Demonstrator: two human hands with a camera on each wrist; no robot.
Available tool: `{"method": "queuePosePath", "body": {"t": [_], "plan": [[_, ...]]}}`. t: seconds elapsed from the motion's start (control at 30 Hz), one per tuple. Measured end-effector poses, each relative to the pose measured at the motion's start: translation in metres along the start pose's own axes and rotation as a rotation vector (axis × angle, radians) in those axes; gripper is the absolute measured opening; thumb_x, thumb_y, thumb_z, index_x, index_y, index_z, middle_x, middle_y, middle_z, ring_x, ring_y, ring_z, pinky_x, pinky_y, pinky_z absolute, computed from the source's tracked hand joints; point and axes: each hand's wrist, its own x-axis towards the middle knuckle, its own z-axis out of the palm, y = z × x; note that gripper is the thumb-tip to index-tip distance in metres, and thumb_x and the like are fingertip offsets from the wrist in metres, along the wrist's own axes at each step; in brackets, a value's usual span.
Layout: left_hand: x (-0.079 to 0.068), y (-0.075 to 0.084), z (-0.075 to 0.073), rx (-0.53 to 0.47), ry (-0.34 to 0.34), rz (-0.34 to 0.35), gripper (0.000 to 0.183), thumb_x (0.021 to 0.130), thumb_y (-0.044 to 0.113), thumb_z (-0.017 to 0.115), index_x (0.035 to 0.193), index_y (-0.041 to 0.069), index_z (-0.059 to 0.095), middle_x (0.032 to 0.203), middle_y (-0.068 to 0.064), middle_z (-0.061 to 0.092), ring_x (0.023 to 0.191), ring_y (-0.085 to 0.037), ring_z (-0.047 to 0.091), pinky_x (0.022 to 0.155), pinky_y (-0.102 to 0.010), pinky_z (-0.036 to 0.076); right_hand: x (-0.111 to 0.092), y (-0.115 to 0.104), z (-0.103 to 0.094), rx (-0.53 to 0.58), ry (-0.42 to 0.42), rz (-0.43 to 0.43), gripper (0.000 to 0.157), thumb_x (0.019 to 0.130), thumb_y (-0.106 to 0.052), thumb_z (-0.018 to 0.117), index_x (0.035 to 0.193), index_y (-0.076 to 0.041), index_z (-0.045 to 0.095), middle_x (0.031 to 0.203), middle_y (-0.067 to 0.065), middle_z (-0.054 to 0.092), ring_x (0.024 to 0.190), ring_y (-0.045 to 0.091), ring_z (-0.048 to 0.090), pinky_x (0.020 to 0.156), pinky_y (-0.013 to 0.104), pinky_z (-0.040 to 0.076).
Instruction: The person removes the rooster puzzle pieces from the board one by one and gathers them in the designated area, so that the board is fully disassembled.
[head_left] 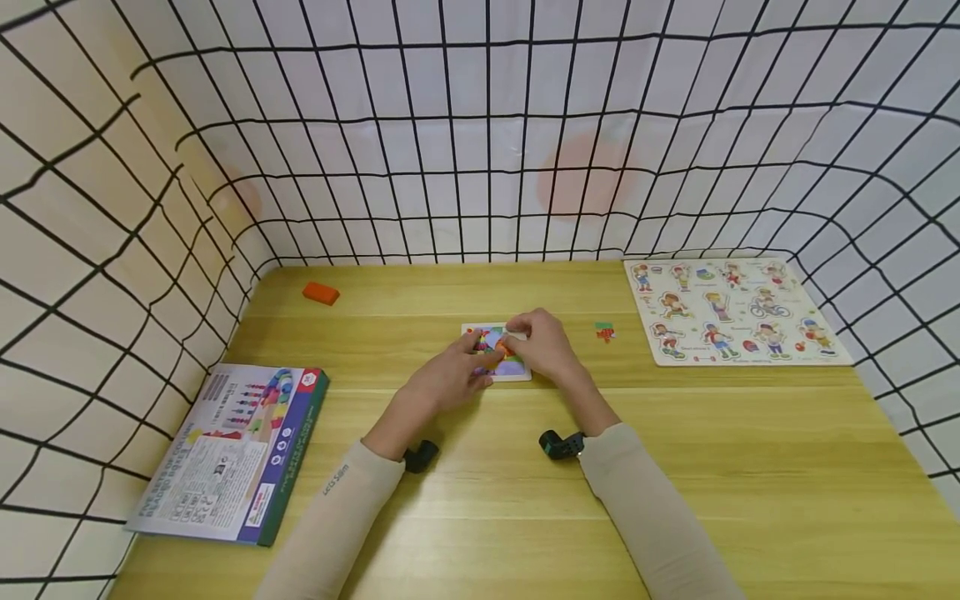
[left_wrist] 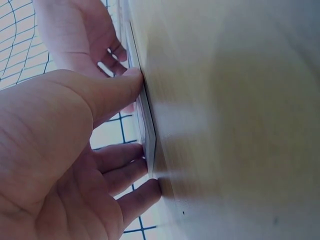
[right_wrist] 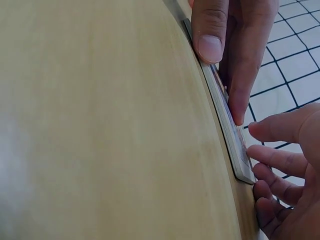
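Note:
A small picture puzzle board (head_left: 512, 372) with a pale rim lies flat on the table under both hands. Across its left side stretches my left hand (head_left: 446, 375), its thumb (left_wrist: 131, 82) resting at the near edge and other fingers at the board's side. An extended left finger (right_wrist: 240, 107) presses on the picture. At the upper right of the board is my right hand (head_left: 543, 342), fingers bent, thumb and index tips at the border with a small gap between them. An orange patch (head_left: 504, 346) of the picture shows between the hands; the rest is partly covered.
Small red and green puzzle pieces (head_left: 604, 332) lie right of the board. A larger puzzle board with sporty figures (head_left: 738, 312) is at the back right. An orange block (head_left: 321, 292) sits at the back left, a toy box (head_left: 225, 454) at the left. Black netting (head_left: 487, 175) borders the table.

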Motion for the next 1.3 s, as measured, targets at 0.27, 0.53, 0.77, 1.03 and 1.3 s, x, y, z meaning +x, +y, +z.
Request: {"method": "queuePosePath", "body": {"t": [0.27,0.53,0.77,1.03,1.3], "plan": [[0.0001,0.0014,-0.0009,0.007,-0.008,-0.001,0.049,0.106,0.030,0.060,0.153,0.024,0.052,0.166,-0.025,0.027,0.151,-0.043,0.036,0.118,-0.051,0.042,-0.0014,-0.0040,0.0017,-0.030,0.007,-0.032,0.029,0.098,-0.020,0.070,0.118,-0.001,0.075,0.121,0.016,0.065,0.112,0.032,0.060,0.099,0.048,0.052],[-0.0007,0.0019,-0.0017,0.015,-0.010,0.004,0.048,0.106,0.030,0.060,0.153,0.024,0.053,0.165,-0.026,0.029,0.150,-0.042,0.037,0.118,-0.051,0.042,-0.0017,-0.0029,0.0034,-0.026,0.007,-0.030,0.029,0.098,-0.022,0.070,0.118,-0.002,0.075,0.120,0.016,0.066,0.113,0.033,0.060,0.099,0.049,0.052],[-0.0009,0.0027,-0.0023,0.002,-0.020,-0.013,0.048,0.106,0.030,0.059,0.153,0.025,0.052,0.167,-0.024,0.027,0.152,-0.041,0.034,0.119,-0.051,0.041,-0.0012,-0.0028,0.0031,-0.018,0.010,-0.020,0.028,0.098,-0.023,0.070,0.117,-0.003,0.075,0.122,0.015,0.065,0.114,0.033,0.060,0.101,0.050,0.051],[-0.0008,0.0028,-0.0012,-0.007,-0.014,-0.010,0.047,0.106,0.030,0.059,0.152,0.024,0.053,0.167,-0.025,0.027,0.153,-0.042,0.033,0.120,-0.053,0.040,-0.0007,-0.0052,0.0035,-0.006,0.019,-0.018,0.023,0.097,-0.021,0.070,0.114,-0.006,0.074,0.111,0.012,0.072,0.097,0.026,0.059,0.084,0.040,0.048],[0.0011,0.0018,0.0009,0.002,-0.017,-0.014,0.048,0.106,0.031,0.058,0.153,0.025,0.052,0.167,-0.025,0.027,0.153,-0.041,0.033,0.120,-0.051,0.040,0.0009,-0.0042,0.0063,0.055,0.023,-0.006,0.020,0.098,-0.021,0.071,0.114,-0.009,0.071,0.107,0.009,0.075,0.105,0.029,0.062,0.095,0.047,0.051]]}}
